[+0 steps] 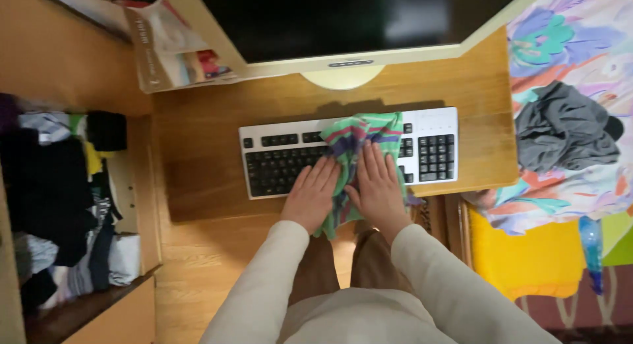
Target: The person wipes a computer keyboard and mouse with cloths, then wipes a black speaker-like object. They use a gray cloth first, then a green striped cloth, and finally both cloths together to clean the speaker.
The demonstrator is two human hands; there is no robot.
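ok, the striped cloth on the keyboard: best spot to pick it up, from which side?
Probably the loose tail of the striped cloth, which hangs off the keyboard front edge between the left hand and right hand. Come from the near side: it hangs free there, while the rest lies flat on the keys.

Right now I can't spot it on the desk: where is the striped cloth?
In the head view, the striped cloth lies over the middle of the keyboard, with the left hand and the right hand on it, below the monitor.
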